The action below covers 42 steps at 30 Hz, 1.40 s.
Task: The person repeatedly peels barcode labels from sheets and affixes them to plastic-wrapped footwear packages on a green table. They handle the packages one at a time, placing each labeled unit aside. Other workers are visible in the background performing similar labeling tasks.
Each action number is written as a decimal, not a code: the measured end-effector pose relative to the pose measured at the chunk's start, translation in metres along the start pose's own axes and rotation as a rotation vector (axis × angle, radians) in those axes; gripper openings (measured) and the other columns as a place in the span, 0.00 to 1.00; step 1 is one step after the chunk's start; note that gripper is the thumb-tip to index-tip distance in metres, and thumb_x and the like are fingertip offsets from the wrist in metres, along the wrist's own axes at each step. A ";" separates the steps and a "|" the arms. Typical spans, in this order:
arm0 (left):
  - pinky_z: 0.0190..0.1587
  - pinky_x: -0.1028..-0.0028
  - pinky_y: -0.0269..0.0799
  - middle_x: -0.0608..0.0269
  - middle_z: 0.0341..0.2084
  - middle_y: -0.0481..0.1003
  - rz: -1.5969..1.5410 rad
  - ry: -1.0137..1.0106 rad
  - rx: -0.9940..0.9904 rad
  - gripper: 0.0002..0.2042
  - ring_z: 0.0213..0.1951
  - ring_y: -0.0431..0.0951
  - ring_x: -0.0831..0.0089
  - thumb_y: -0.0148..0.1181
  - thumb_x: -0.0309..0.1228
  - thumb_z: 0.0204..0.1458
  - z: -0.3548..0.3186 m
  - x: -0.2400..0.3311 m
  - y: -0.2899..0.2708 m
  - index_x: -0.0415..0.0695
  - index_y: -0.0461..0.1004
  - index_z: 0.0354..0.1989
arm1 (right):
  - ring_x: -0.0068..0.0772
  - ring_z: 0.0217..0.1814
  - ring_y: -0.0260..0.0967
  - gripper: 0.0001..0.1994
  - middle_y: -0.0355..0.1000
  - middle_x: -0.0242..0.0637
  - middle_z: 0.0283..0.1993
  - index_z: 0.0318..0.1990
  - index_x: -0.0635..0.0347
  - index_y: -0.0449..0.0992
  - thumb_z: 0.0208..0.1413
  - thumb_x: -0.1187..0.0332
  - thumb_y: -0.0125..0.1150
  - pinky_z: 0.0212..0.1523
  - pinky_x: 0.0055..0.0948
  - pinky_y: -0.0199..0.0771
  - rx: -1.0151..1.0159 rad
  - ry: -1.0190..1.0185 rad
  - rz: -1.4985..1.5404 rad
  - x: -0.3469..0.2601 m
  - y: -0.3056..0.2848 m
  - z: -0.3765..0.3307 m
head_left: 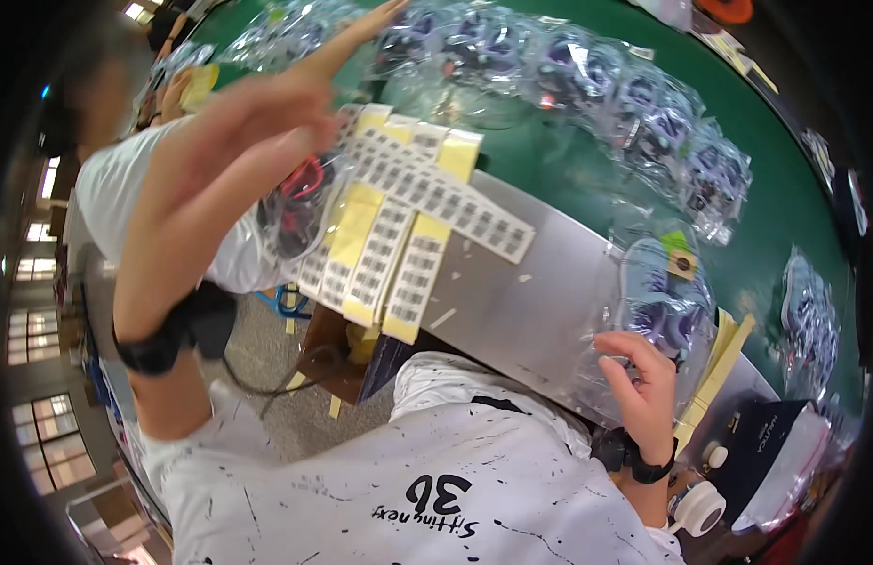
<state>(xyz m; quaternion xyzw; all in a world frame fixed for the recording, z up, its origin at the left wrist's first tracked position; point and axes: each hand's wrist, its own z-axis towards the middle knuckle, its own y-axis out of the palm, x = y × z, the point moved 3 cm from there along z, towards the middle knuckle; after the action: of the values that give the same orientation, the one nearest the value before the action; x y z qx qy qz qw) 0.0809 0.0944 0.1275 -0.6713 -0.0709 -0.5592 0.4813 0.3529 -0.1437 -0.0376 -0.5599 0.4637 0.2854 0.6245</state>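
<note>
My left hand (pixel 253 141) is raised at the upper left, smeared by motion, its index finger stretched toward the table's far side. Nothing shows in it. Below and beside it, strips of barcode labels (pixel 446 202) on white and yellow backing lie across the table's metal edge. At the right, my right hand (pixel 641 381) rests against the near edge of a clear plastic bag holding a pair of light blue and purple shoes (pixel 648 278). Its thumb and index finger are apart. A yellow-green tag (pixel 679 254) sits on the shoes.
A row of bagged blue shoes (pixel 587 71) curves over the green tabletop (pixel 549 155). Another bagged pair (pixel 811 320) lies far right. A bag with a black and red shoe (pixel 300 202) is near a co-worker in a white shirt (pixel 126 179). A dark box (pixel 770 443) stands lower right.
</note>
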 end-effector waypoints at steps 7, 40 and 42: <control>0.42 0.70 0.73 0.51 0.36 0.78 0.560 -0.303 0.079 0.15 0.38 0.80 0.64 0.63 0.27 0.50 -0.190 -0.147 0.008 0.34 0.73 0.45 | 0.37 0.40 0.76 0.08 0.77 0.44 0.38 0.39 0.68 0.77 0.51 0.75 0.61 0.43 0.28 0.72 -0.234 -0.109 -0.079 -0.038 0.075 0.045; 0.18 0.72 0.64 0.58 0.12 0.72 0.273 -0.649 0.204 0.11 0.13 0.71 0.68 0.61 0.31 0.54 -0.173 -0.214 0.082 0.36 0.75 0.25 | 0.46 0.32 0.73 0.08 0.74 0.47 0.32 0.36 0.68 0.76 0.54 0.71 0.59 0.33 0.35 0.71 -0.524 -0.156 0.135 -0.043 0.225 0.111; 0.24 0.70 0.69 0.54 0.22 0.75 0.346 -0.500 0.247 0.08 0.23 0.76 0.62 0.65 0.30 0.50 -0.160 -0.199 0.067 0.37 0.77 0.31 | 0.47 0.32 0.73 0.07 0.73 0.47 0.32 0.36 0.68 0.76 0.54 0.71 0.59 0.34 0.35 0.71 -0.498 -0.108 0.172 -0.041 0.222 0.111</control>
<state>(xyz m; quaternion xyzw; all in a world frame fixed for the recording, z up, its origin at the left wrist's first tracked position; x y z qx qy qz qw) -0.0579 0.0313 -0.0878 -0.7265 -0.1390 -0.2742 0.6146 0.1708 0.0163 -0.1031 -0.6388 0.3913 0.4721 0.4647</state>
